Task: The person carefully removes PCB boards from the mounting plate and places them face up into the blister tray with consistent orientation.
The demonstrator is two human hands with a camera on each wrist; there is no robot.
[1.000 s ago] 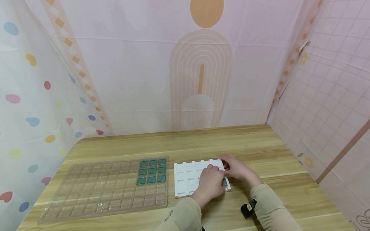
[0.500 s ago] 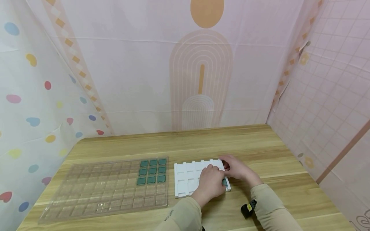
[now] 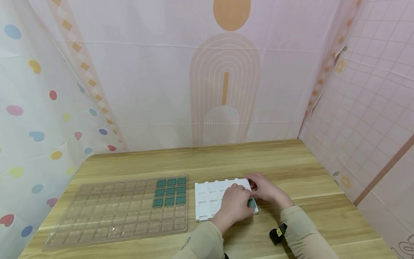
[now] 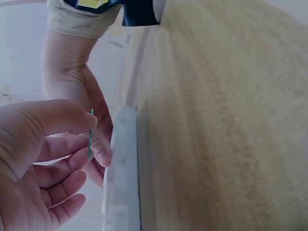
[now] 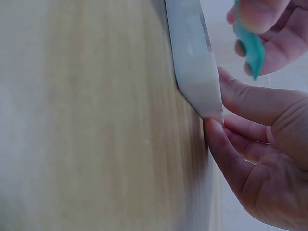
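Note:
Between the thumb and fingers of my left hand (image 3: 235,204) is a small thin green circuit board (image 5: 250,45). In the left wrist view the board shows edge-on as a narrow strip. It is above the right end of the white compartment tray (image 3: 203,208), apart from the tray in both wrist views. My right hand (image 3: 267,190) pinches the tray's right edge, thumb on top and a finger below, as the right wrist view shows. The left hand covers part of the tray in the head view, so several pockets there are hidden.
Left of the white tray lies a large clear plastic tray (image 3: 129,205) with many pockets. Several green boards (image 3: 169,191) fill pockets near its right end. Both trays rest on a wooden table (image 3: 310,223). Patterned curtains (image 3: 155,90) stand behind and at the sides.
The left hand has turned and moved very slightly toward the right, and more of the green board shows beside its fingers. The right hand and both trays stay in place.

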